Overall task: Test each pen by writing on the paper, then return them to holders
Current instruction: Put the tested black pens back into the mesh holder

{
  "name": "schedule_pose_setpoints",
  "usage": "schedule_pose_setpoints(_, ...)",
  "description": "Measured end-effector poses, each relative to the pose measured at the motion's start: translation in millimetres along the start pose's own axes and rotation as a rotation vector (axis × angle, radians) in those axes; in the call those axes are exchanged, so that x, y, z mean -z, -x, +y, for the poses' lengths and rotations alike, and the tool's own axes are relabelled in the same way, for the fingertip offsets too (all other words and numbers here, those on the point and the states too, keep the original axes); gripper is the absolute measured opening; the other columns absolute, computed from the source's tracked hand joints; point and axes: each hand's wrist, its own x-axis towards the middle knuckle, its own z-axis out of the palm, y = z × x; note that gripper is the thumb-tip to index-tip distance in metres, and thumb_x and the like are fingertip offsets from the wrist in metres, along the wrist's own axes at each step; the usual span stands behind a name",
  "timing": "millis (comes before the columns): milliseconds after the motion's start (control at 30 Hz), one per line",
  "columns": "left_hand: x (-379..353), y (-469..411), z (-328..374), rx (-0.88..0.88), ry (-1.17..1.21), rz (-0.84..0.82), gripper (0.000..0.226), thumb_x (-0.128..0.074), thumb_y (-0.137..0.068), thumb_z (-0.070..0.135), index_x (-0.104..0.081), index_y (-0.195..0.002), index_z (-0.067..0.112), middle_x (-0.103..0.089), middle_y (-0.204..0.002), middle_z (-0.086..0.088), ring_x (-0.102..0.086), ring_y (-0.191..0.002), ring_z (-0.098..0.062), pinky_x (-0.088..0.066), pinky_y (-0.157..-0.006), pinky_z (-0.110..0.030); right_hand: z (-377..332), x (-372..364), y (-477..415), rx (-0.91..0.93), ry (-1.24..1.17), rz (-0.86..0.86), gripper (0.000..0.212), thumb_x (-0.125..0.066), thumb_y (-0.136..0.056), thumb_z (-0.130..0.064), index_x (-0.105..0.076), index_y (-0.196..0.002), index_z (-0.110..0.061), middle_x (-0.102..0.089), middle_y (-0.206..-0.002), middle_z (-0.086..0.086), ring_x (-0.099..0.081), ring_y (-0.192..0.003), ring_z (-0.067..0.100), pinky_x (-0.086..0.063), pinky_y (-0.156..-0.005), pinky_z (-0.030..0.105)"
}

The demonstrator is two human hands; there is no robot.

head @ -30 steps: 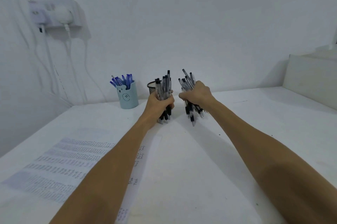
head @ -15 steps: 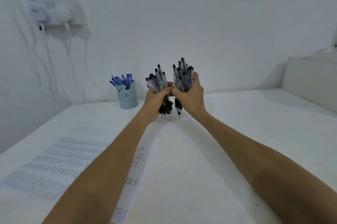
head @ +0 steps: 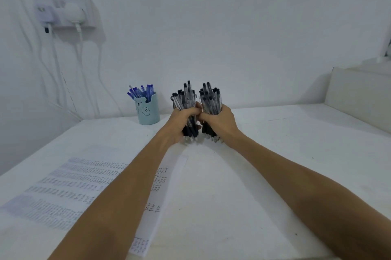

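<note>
On my remote feed I see a person's two arms, bare along all the length that shows. The left forearm (head: 118, 196) and the right forearm (head: 296, 181) look broad and smooth at the bottom edge and narrow steadily toward slim wrists. The left hand (head: 179, 122) and the right hand (head: 221, 121) are bare too, their knuckles showing as small rounded ridges, and the wide lens makes the near parts of both arms look much thicker than the hands.
</note>
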Motion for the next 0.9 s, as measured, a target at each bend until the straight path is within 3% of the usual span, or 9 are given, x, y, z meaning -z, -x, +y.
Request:
schedule_pose_setpoints(100,0,0,8,-0.09,-0.01,0.029,0.008,-0.073,-0.092,0.004,-0.074,-0.1,0.007,-0.077,-0.092,-0.009,-0.072,-0.082,-0.023,-0.062,-0.07,-0.037,-11,-4,-1,-0.027,-0.072,0.086,0.029,-0.082,-0.073,-0.022,-0.07,-0.099,-0.014,-0.076,-0.089,0.004,-0.073,-0.081,0.018,-0.062,-0.076,0.035)
schedule_pose_setpoints(200,6,-5,30,-0.231,-0.038,0.078,0.007,-0.074,-0.094,0.009,-0.072,-0.1,0.007,-0.079,-0.094,-0.007,-0.078,-0.083,-0.018,-0.063,-0.072,-0.029,-28,-4,-13,-0.012,-0.142,0.177,0.024,-0.077,-0.074,-0.019,-0.066,-0.093,-0.01,-0.074,-0.083,0.009,-0.075,-0.079,0.024,-0.062,-0.074,0.039)
schedule_pose_setpoints(300,16,-17,62,-0.308,0.007,0.119,0.008,-0.072,-0.096,0.012,-0.068,-0.102,0.01,-0.079,-0.094,-0.006,-0.076,-0.076,-0.021,-0.063,-0.081,-0.038,-53,-4,-39,-0.008,-0.275,0.279,0.026,-0.073,-0.075,-0.016,-0.066,-0.097,-0.006,-0.074,-0.077,0.006,-0.077,-0.072,0.017,-0.063,-0.068,0.037)
schedule_pose_setpoints(433,21,-49,93,-0.38,0.135,0.257,0.006,-0.074,-0.095,0.009,-0.068,-0.095,0.008,-0.077,-0.082,-0.007,-0.069,-0.062,-0.022,-0.062,-0.076,-0.041,-75,-17,-75,-0.049,-0.506,0.296,0.026,-0.074,-0.077,-0.008,-0.062,-0.099,-0.002,-0.069,-0.08,0.008,-0.076,-0.068,0.021,-0.061,-0.063,0.041)
schedule_pose_setpoints(600,30,-91,87,-0.291,0.266,0.378,0.017,-0.079,-0.092,0.013,-0.064,-0.092,0.005,-0.066,-0.068,-0.005,-0.062,-0.057,-0.02,-0.059,-0.072,-0.039,-69,-52,-110,-0.206,-0.661,0.348,0.042,-0.073,-0.072,-0.017,-0.06,-0.108,-0.003,-0.073,-0.094,0.013,-0.077,-0.071,0.022,-0.064,-0.072,0.053)
schedule_pose_setpoints(733,33,-111,67,-0.233,0.279,0.443,0.016,-0.074,-0.095,0.012,-0.062,-0.098,0.002,-0.065,-0.071,-0.005,-0.065,-0.056,-0.017,-0.06,-0.067,-0.036,-58,-72,-122,-0.285,-0.701,0.392,0.045,-0.069,-0.074,-0.024,-0.06,-0.112,-0.003,-0.072,-0.077,0.004,-0.076,-0.07,0.019,-0.064,-0.072,0.049)
schedule_pose_setpoints(833,33,-117,57,-0.212,0.262,0.479,0.013,-0.069,-0.097,0.01,-0.061,-0.101,0.0,-0.064,-0.071,-0.006,-0.067,-0.054,-0.015,-0.06,-0.059,-0.031,-53,-80,-126,-0.273,-0.557,0.437,0.044,-0.066,-0.071,-0.036,-0.057,-0.106,-0.01,-0.073,-0.078,0.0,-0.074,-0.077,0.023,-0.062,-0.078,0.045)
schedule_pose_setpoints(900,32,-118,53,-0.213,0.207,0.489,0.011,-0.067,-0.098,0.01,-0.062,-0.096,0.0,-0.065,-0.072,-0.007,-0.069,-0.055,-0.014,-0.06,-0.063,-0.033,-50,-81,-127,-0.222,-0.422,0.452,0.042,-0.067,-0.073,-0.038,-0.055,-0.104,-0.012,-0.072,-0.082,0.0,-0.072,-0.079,0.022,-0.06,-0.082,0.044)
